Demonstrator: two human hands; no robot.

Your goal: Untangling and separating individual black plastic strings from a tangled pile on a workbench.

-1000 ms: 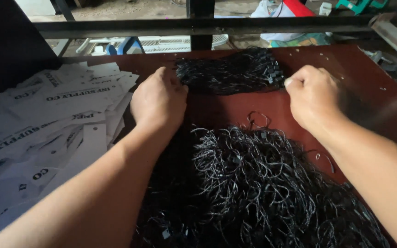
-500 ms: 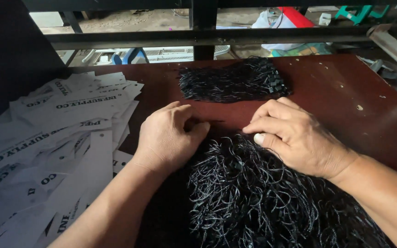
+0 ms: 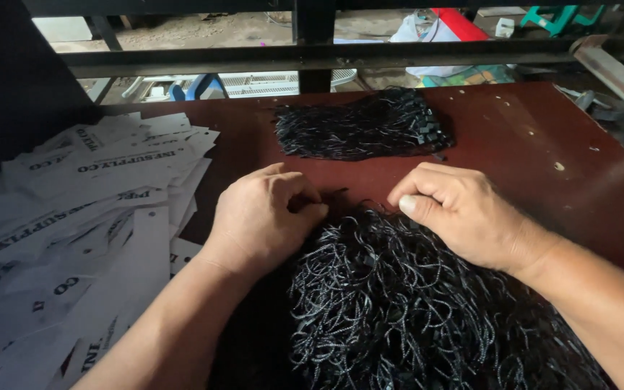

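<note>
My left hand rests at the far edge of a big loose heap of black string loops, fingers curled and pinching a strand. My right hand sits on the same heap's far edge, fingers curled in with the thumb pressed against them, pinching strands. A smaller, tidier bundle of black strings lies further back on the dark red table. What exactly sits between the fingertips is mostly hidden.
A wide spread of white printed paper tags covers the table's left side. A dark metal rail runs across behind the table. Beyond it lie floor clutter, a white grille and coloured items.
Both hands came back from the far bundle to the near heap, then settled on its far edge, fingers curling tighter. The view has shifted slightly.
</note>
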